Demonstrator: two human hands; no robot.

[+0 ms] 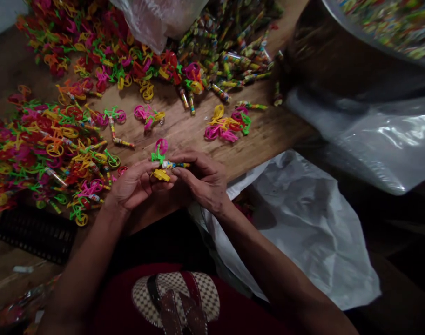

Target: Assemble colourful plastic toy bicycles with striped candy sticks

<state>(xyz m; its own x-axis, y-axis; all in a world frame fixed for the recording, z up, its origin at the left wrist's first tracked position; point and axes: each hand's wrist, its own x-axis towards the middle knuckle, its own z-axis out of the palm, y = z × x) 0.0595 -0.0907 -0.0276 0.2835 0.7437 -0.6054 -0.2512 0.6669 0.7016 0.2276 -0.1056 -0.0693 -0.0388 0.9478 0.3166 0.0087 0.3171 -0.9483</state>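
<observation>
My left hand (137, 184) pinches a small plastic toy bicycle (159, 157) with a green frame, a pink wheel and a yellow wheel. My right hand (207, 179) grips a thin tube in a printed colourful wrapper (180, 164), its end up against the toy bicycle between my fingers. Whether the two are joined I cannot tell. Just beyond my hands lie a pink and yellow toy bicycle cluster (148, 116) and a mixed cluster of toy bicycles (228, 124). To the left is a heap of toy bicycles with wrapped tubes among them (55, 144).
Loose toy bicycles (93, 42) and wrapped tubes (233, 60) are piled along the back of the wooden table (184, 135). A large metal tub (338, 51) stands at the right, above clear plastic (380, 144). A white sack (303, 223) hangs by the front edge; a black basket (37, 232) sits left.
</observation>
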